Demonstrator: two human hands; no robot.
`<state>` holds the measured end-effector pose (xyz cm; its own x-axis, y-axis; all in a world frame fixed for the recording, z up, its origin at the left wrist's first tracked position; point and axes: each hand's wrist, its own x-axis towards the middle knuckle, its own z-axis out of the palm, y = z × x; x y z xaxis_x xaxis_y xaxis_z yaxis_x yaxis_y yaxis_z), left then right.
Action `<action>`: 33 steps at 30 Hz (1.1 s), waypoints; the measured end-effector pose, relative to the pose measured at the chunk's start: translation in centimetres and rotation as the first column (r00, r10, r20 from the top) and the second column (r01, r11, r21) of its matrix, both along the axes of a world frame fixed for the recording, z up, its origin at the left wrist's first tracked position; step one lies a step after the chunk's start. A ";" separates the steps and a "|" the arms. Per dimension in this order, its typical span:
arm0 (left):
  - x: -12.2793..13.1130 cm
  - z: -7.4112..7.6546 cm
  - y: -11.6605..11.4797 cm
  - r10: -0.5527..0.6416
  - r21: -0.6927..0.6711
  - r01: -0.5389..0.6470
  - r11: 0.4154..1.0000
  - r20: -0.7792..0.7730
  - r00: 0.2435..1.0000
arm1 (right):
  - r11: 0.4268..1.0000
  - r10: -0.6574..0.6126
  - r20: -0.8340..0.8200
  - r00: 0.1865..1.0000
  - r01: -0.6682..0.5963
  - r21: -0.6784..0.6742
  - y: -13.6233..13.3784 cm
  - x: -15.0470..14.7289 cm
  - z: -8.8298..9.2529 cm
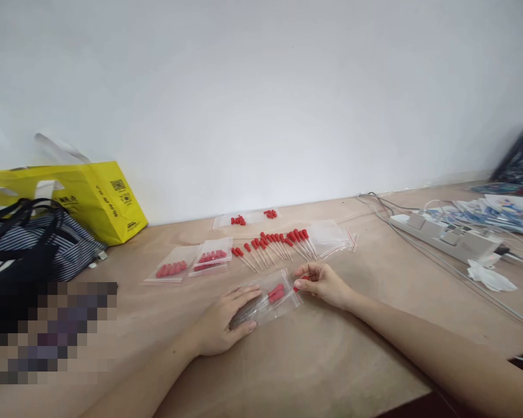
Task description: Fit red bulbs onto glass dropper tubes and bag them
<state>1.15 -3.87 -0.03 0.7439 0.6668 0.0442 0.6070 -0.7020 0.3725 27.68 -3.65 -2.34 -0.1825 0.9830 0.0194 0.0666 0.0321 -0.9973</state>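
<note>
A clear zip bag (261, 307) with several red-topped droppers in it lies on the table. My left hand (224, 322) rests on the bag's left part, thumb and fingers spread along its edges. At the bag's right end, my right hand (322, 284) pinches a red-topped dropper (302, 283) at the opening; its thin stem is hard to make out. Beyond my hands lies a fanned row of loose red-topped droppers (279, 239). Filled bags (172, 268) sit to the left, and flat clear bags (329, 235) lie right of the row.
Another clear bag with red tops (246, 219) lies near the wall. A yellow bag (100, 197) and a striped bag (76, 244) stand at left. On the right are a white power strip (448, 238), cables, a crumpled tissue (490, 277) and printed packets (497, 209).
</note>
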 end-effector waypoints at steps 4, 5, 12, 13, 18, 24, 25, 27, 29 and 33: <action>0.0 -0.1 0.0 0.000 -0.001 0.000 1.000 0.011 1.000 | 0.998 0.057 -0.093 0.994 -0.057 0.000 0.1 -0.1 0.0; 0.0 -0.1 0.0 -0.003 -0.001 0.003 1.000 0.014 1.000 | 0.995 0.098 -0.121 0.988 -0.099 -0.008 0.1 0.0 0.0; 0.0 -0.2 0.1 -0.011 0.008 0.011 1.000 0.023 1.000 | 0.950 0.282 -0.064 0.957 -0.288 -0.123 0.3 0.3 0.2; -0.1 -0.2 0.1 -0.014 0.006 0.013 1.000 0.029 0.999 | 0.948 0.287 -0.032 0.957 -0.289 -0.137 0.2 0.1 0.3; -0.2 -0.4 0.2 -0.009 0.003 0.009 1.000 0.052 0.999 | 0.952 0.270 0.045 0.962 -0.260 -0.161 0.3 -0.9 0.5; -0.1 -0.2 0.1 -0.017 0.001 0.017 1.000 0.039 0.999 | 0.990 0.139 0.106 0.985 -0.135 -0.044 0.8 -2.0 -0.3; -0.1 -0.2 0.1 -0.019 0.001 0.019 1.000 0.041 0.999 | 0.994 0.109 0.121 0.987 -0.109 0.001 0.7 -2.2 -0.5; -0.1 -0.1 0.1 -0.020 0.004 0.020 1.000 0.044 0.999 | 0.991 0.080 0.140 0.987 -0.094 0.097 0.6 -2.3 -0.6; -0.1 -0.1 0.1 -0.019 0.006 0.019 1.000 0.044 0.999 | 0.978 0.135 0.168 0.976 -0.159 0.138 0.7 -2.0 -0.6; -0.1 0.0 0.1 -0.023 0.012 0.023 1.000 0.040 0.999 | 0.965 0.146 0.465 0.873 -0.230 0.129 2.1 -0.5 0.3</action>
<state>1.03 -3.82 -0.02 0.7564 0.6489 0.0822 0.5755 -0.7199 0.3880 27.13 -1.54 -2.04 -0.3934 0.9175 0.0587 0.4795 0.2592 -0.8384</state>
